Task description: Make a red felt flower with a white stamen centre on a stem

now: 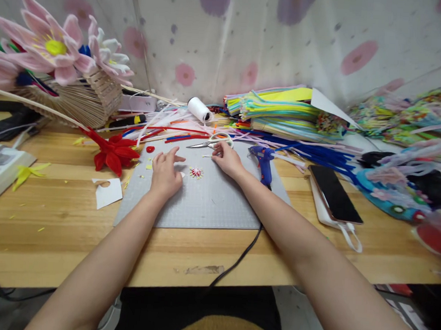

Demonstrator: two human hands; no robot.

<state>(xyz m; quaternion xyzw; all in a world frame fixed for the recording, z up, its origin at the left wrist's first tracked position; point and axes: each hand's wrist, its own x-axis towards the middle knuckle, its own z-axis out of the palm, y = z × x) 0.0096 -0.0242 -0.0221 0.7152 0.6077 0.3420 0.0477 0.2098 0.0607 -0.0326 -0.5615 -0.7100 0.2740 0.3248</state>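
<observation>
Right grip [226, 158], curled at the scissors [208, 144], hold unclear, and left grip [166, 173], loosely spread, flanked the small red-and-white piece [196, 172] on the grey mat [206, 209] near mid-frame, where a light fingertip touch seemed best for sparing its fine edge.

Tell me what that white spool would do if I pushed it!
The white spool would probably roll, because it's round and lying on its side. It might not roll far, though: the strips bunched around it could get in its way.
</observation>
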